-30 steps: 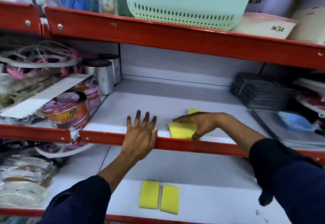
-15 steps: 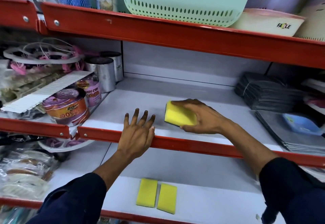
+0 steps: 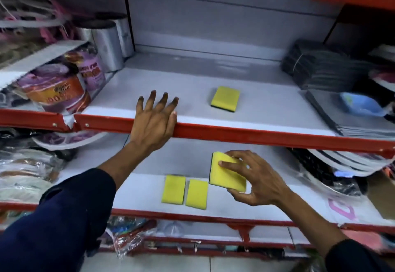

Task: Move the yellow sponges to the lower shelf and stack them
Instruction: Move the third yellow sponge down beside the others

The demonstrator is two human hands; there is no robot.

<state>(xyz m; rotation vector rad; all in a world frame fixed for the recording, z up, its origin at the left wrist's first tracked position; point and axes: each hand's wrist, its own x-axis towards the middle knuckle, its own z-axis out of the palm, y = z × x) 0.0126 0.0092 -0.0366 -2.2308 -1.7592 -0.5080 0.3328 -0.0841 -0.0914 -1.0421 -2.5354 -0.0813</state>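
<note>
Yellow foam sponge with dark scrub backing (image 3: 227, 172) is pinched at its edges by right hand (image 3: 254, 181), just right of two flat yellow sponges (image 3: 184, 190) on the lower shelf. Looks light and squashy, so edge grip suffices. Left hand (image 3: 155, 122) rests spread on red shelf rail (image 3: 256, 133).

"100%", partly legible, on orange packet (image 3: 64, 94)

The scene is dim and bluish, with soft light that seems to come from above and in front. The white upper shelf (image 3: 252, 120) carries a pale sheen toward 12 o'clock, while the lower shelf (image 3: 136, 188) lies in the shadow of the red rail (image 3: 256, 136). Motion blur smears the packaged goods (image 3: 53, 88) at 9 o'clock (labels unreadable) and the dark stack (image 3: 316, 68) at 2 o'clock. Wide-angle bending curves the rails near both edges.
</note>
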